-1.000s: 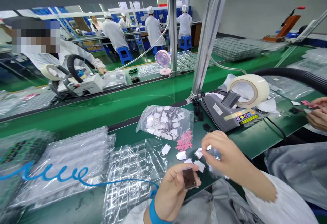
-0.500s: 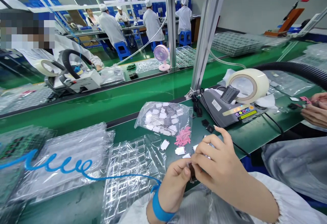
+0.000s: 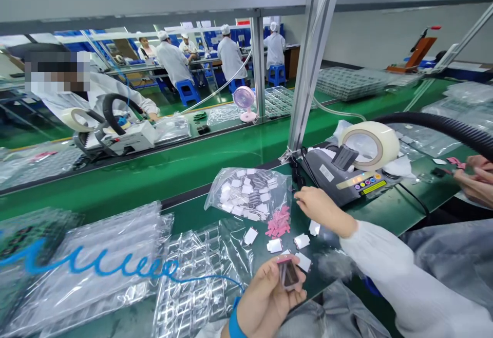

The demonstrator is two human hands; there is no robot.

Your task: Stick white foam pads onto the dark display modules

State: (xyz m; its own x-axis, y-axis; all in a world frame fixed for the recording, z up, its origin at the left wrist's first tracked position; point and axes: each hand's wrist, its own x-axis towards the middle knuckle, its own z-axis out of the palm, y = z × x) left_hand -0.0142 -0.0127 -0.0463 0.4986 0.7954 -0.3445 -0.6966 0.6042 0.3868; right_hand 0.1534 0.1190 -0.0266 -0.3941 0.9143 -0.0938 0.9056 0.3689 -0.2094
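In my left hand [image 3: 269, 294] is a small dark rectangular screen [image 3: 288, 273] with a pink strip along its top edge, held between thumb and fingers, its dark face toward me. My right hand [image 3: 318, 207] is stretched forward over the table beside the grey tape dispenser. Its fingers are bent together and pointing left; whatever lies under or between them is hidden. Several white flat pieces [image 3: 302, 241] lie between the hands. Just beyond them sits a small heap of pink strips [image 3: 278, 222], against a clear bag [image 3: 250, 191] of more white pieces.
The dispenser [image 3: 346, 176] carries a wide roll of tape [image 3: 372, 145]. Clear plastic trays [image 3: 192, 271] and stacked sheets [image 3: 96, 261] lie left, crossed by a blue coiled cord [image 3: 127, 266] from my wristband. A metal post [image 3: 302, 91] rises ahead. A co-worker's hands [image 3: 477, 179] are at right.
My right hand has left the dark screen and moved forward to beside the dispenser. My left hand has turned the screen face up and keeps hold of it. The view has tilted up slightly.
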